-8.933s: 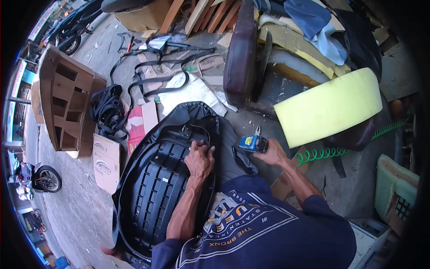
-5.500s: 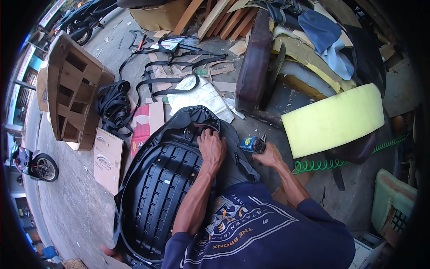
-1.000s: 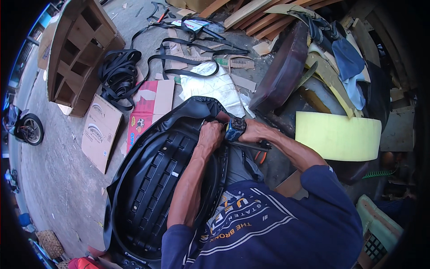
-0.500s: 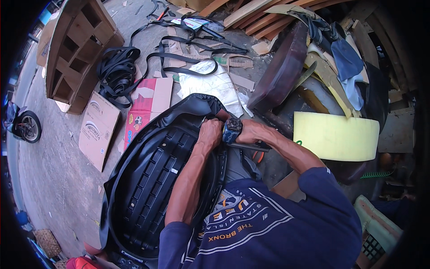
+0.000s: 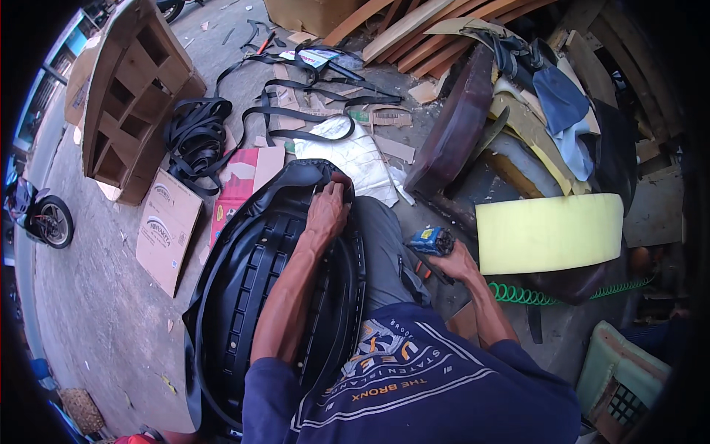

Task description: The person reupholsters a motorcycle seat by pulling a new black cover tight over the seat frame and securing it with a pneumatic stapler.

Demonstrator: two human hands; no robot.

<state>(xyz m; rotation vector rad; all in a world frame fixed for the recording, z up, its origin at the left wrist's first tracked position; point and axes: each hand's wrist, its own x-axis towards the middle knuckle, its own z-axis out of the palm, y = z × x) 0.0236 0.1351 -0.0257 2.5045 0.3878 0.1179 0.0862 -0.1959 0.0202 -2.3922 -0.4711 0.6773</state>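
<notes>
A black motorcycle seat lies upside down across my lap, its ribbed plastic base (image 5: 255,296) facing up. Black vinyl cover (image 5: 299,176) wraps over its rim and bunches at the far end. There my left hand (image 5: 328,212) grips the cover's edge, fingers curled over the rim. Off to the right, my right hand (image 5: 454,260) is closed around the handle of a blue and black staple gun (image 5: 433,240), held apart from the seat. A green coiled air hose (image 5: 521,294) runs along the ground at right.
Yellow foam (image 5: 551,233) stands at right, beside a dark maroon seat (image 5: 455,122). Black strapping (image 5: 194,133), a white cloth (image 5: 351,157) and cardboard (image 5: 168,229) lie beyond the seat. A wooden frame (image 5: 133,103) stands far left; timber (image 5: 444,33) is piled at the back.
My right hand has drawn the staple gun away from the seat's rim, toward the right and nearer me. The left hand has shifted slightly left and stays at the cover's edge.
</notes>
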